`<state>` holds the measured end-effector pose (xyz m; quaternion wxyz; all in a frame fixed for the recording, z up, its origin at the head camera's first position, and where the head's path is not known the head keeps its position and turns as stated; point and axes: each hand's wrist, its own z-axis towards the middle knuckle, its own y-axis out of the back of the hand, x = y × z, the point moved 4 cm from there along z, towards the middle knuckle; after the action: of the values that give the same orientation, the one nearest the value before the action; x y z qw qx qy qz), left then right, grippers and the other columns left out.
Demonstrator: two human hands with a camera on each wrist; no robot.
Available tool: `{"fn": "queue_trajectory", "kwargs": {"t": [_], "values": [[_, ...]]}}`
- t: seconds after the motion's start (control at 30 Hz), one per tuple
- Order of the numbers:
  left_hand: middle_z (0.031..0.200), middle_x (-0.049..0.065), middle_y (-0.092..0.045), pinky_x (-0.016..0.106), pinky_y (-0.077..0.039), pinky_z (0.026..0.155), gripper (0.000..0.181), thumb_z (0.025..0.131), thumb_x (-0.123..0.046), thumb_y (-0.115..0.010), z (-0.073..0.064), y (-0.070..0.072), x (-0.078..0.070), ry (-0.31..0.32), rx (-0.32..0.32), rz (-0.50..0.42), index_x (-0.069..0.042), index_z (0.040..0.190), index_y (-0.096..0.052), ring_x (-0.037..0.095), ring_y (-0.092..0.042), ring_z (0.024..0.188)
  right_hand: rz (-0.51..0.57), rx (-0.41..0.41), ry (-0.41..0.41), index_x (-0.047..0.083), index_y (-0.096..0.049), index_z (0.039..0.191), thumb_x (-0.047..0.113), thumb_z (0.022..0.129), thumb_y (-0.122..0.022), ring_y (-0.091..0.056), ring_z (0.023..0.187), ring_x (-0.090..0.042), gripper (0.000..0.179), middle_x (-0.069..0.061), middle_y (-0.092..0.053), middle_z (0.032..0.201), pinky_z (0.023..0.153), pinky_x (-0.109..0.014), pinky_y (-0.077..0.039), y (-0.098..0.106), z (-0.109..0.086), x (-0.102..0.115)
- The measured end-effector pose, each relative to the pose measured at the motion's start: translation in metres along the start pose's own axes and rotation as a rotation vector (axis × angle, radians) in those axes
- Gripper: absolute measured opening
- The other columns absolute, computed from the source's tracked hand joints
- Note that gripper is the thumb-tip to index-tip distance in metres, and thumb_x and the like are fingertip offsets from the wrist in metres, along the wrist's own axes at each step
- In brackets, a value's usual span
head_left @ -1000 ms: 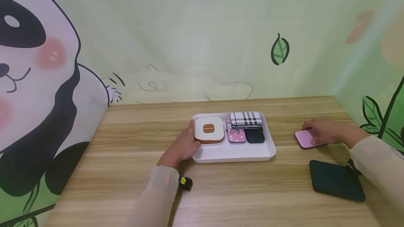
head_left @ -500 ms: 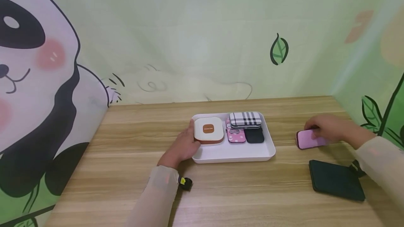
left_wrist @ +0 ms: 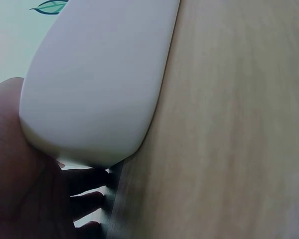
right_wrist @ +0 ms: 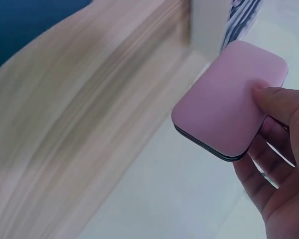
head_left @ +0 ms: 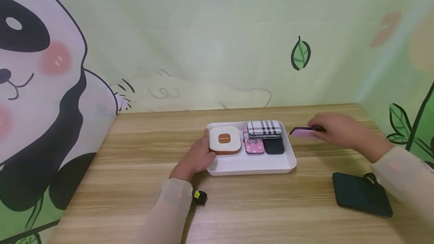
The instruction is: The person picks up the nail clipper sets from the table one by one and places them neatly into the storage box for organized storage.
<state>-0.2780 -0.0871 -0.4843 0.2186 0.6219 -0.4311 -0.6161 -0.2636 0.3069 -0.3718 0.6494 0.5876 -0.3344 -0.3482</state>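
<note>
My left hand holds the left end of a white tray, its thumb at the front corner. In the left wrist view the tray's smooth outer wall lies against the hand. On the right, my right hand pinches a flat pink case with rounded corners, raised off the table just beyond the tray's right side. The right wrist view shows the thumb on the pink case's broad face, fingers behind it. What is inside the case cannot be seen.
In the tray are a cream square box with a brown label, a pink dotted case, a black case and a plaid case on top. A dark flat case lies near the right forearm on the wooden table.
My right hand has lifted the pink case off the table and carried it left toward the tray, tilting it. My left hand and the tray have stayed in place.
</note>
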Motion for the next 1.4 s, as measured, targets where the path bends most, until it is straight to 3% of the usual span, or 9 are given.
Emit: {"fn": "queue_trajectory", "kwargs": {"t": [0.3, 0.53, 0.73, 1.13, 1.4], "values": [[0.167, 0.009, -0.017, 0.046, -0.019, 0.123, 0.084, 0.096, -0.028, -0.046, 0.001, -0.002, 0.002, 0.003, -0.002, -0.011, -0.011, 0.161, 0.005, 0.028, -0.019, 0.153, 0.0, -0.076, 0.101, 0.012, -0.074, 0.104, 0.02, 0.086, -0.079, -0.056, 0.075, -0.011, 0.02, 0.002, -0.068, 0.092, 0.067, -0.033, -0.051, 0.007, 0.021, 0.047], [0.167, 0.009, -0.017, 0.046, -0.019, 0.123, 0.084, 0.097, -0.028, -0.047, -0.001, 0.0, 0.002, 0.008, -0.001, -0.014, -0.011, 0.161, 0.005, 0.029, -0.018, 0.153, -0.1, -0.019, 0.192, 0.014, -0.074, 0.094, 0.021, 0.083, -0.082, -0.053, 0.074, -0.012, 0.016, 0.004, -0.064, 0.085, 0.068, -0.032, -0.052, -0.005, 0.037, 0.082], [0.167, 0.009, -0.016, 0.045, -0.018, 0.124, 0.085, 0.097, -0.027, -0.047, -0.002, 0.0, 0.002, 0.002, 0.008, -0.007, -0.011, 0.161, 0.006, 0.028, -0.018, 0.154, -0.115, -0.009, 0.261, 0.015, -0.072, 0.093, 0.021, 0.084, -0.08, -0.052, 0.075, -0.012, 0.014, 0.003, -0.064, 0.087, 0.068, -0.03, -0.053, -0.017, 0.047, 0.103], [0.167, 0.011, -0.019, 0.045, -0.021, 0.123, 0.085, 0.096, -0.027, -0.047, 0.0, 0.003, -0.002, -0.028, -0.016, 0.005, -0.007, 0.161, 0.004, 0.029, -0.022, 0.152, -0.149, -0.033, 0.353, 0.014, -0.066, 0.09, 0.019, 0.085, -0.079, -0.055, 0.079, -0.015, 0.015, 0.001, -0.065, 0.089, 0.068, -0.033, -0.054, -0.038, 0.059, 0.111], [0.166, 0.012, -0.019, 0.045, -0.02, 0.123, 0.085, 0.095, -0.026, -0.047, -0.002, 0.003, -0.001, -0.029, -0.015, -0.003, -0.007, 0.16, 0.004, 0.03, -0.022, 0.152, -0.11, 0.006, 0.349, 0.018, -0.063, 0.092, 0.026, 0.081, -0.084, -0.054, 0.079, -0.015, 0.024, 0.004, -0.059, 0.087, 0.07, -0.034, -0.053, -0.049, 0.059, 0.111]]}}
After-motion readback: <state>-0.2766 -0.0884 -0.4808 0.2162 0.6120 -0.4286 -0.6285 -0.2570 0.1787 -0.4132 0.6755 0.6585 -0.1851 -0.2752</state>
